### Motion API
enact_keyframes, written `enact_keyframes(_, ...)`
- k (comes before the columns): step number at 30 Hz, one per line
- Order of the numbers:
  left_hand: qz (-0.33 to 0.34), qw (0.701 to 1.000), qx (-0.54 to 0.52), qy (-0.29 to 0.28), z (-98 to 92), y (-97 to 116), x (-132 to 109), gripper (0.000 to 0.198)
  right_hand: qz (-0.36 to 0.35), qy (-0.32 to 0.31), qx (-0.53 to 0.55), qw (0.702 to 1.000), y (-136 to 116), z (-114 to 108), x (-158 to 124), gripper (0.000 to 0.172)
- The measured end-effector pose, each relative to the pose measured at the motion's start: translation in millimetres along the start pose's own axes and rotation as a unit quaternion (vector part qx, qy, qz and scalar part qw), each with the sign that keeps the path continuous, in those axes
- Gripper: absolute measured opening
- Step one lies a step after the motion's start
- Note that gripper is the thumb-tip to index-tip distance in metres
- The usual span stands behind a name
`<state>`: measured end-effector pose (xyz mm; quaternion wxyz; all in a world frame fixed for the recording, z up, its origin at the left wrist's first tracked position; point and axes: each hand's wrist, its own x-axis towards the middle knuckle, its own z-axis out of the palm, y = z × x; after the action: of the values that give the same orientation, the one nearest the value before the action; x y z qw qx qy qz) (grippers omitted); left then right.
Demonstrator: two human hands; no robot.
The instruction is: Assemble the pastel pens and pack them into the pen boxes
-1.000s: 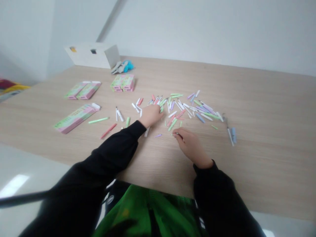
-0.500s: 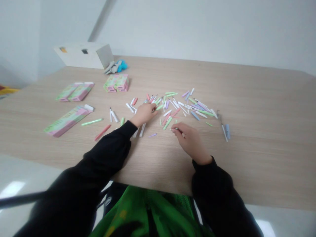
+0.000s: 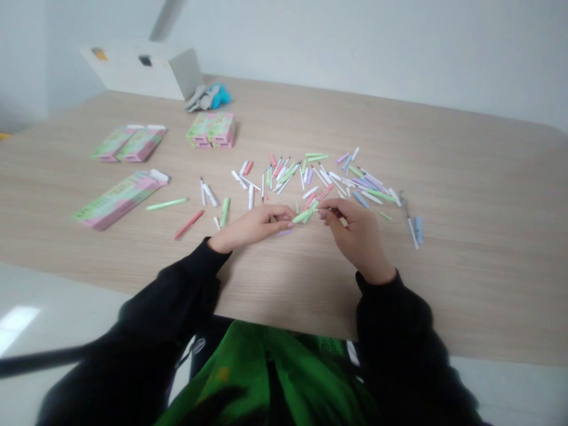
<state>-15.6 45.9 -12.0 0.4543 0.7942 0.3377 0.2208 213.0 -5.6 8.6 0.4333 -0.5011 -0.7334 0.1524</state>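
Note:
My left hand (image 3: pixel 260 226) pinches one end of a light green pen barrel (image 3: pixel 300 218), which points to the right. Opposite it, my right hand (image 3: pixel 357 236) has thumb and index finger closed at the barrel's right end, on a small part too blurred to name. Beyond both hands lies a loose spread of pen parts: white refills (image 3: pixel 319 176), green barrels (image 3: pixel 377 194), purple, blue and red pieces. A purple piece (image 3: pixel 284 232) lies just under my left fingertips.
On the left are a green pen (image 3: pixel 167 204), a red pen (image 3: pixel 189 225) and a long pink-green box (image 3: pixel 122 199). Behind stand more boxes (image 3: pixel 211 130), grey and blue gloves (image 3: pixel 208 97) and a white carton (image 3: pixel 137 68). A blue cap (image 3: pixel 418 229) lies far right.
My left hand has drawn back from the pile toward my right hand, bringing a green barrel. My right hand has moved slightly up and right on the picture; the hands now meet at the barrel.

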Motion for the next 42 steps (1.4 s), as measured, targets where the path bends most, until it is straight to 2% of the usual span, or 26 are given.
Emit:
enact_keyframes(3,0.004,0.999,-0.030,0.016,-1.9,2,-2,0.020,0.014,0.015,0.009,1.000,2,3,1,0.011)
enact_keyframes(5,-0.010,0.995,-0.097,0.021,-3.1,3,-4,0.016,0.026,0.013,0.035,0.999,3,5,-1,0.010)
enact_keyframes(7,-0.034,0.985,-0.167,0.026,-3.8,5,-7,0.021,0.042,0.009,0.061,0.997,5,7,-4,0.010)
enact_keyframes(9,-0.046,0.976,-0.208,0.044,-4.2,6,-9,0.024,0.060,0.009,0.081,0.995,8,9,-8,0.009)
enact_keyframes(11,-0.056,0.969,-0.234,0.057,-4.5,9,-10,0.017,0.079,0.008,0.094,0.992,12,10,-11,0.008)
enact_keyframes(16,-0.149,0.915,-0.369,0.062,-5.6,17,-10,0.034,0.111,0.004,0.107,0.988,19,12,-18,0.008)
enact_keyframes(18,-0.164,0.904,-0.390,0.067,-6.1,18,-10,0.037,0.110,-0.002,0.105,0.988,19,12,-19,0.008)
enact_keyframes(25,-0.164,0.923,-0.337,0.084,-1.7,0,-4,0.029,0.099,-0.032,0.049,0.993,24,18,-19,0.010)
enact_keyframes(30,-0.126,0.962,-0.226,0.092,2.1,-10,-2,0.027,0.099,-0.052,-0.002,0.994,34,33,-21,0.012)
enact_keyframes(33,-0.079,0.974,-0.187,0.101,-0.4,-6,-7,0.013,0.113,-0.060,0.031,0.991,35,37,-20,0.010)
enact_keyframes(34,-0.062,0.975,-0.191,0.091,-1.4,-4,-8,0.019,0.122,-0.047,0.057,0.990,34,36,-18,0.010)
enact_keyframes(37,-0.039,0.975,-0.217,0.037,-2.3,-2,-12,0.052,0.135,0.029,0.133,0.981,28,27,-13,0.009)
enact_keyframes(38,-0.039,0.975,-0.220,0.014,-1.8,-2,-12,0.055,0.132,0.052,0.145,0.979,26,23,-12,0.008)
enact_keyframes(40,-0.039,0.977,-0.207,-0.031,0.1,-3,-12,0.046,0.116,0.074,0.150,0.979,22,17,-10,0.007)
enact_keyframes(42,-0.033,0.979,-0.193,-0.062,1.7,-4,-11,0.033,0.103,0.062,0.145,0.982,20,14,-11,0.006)
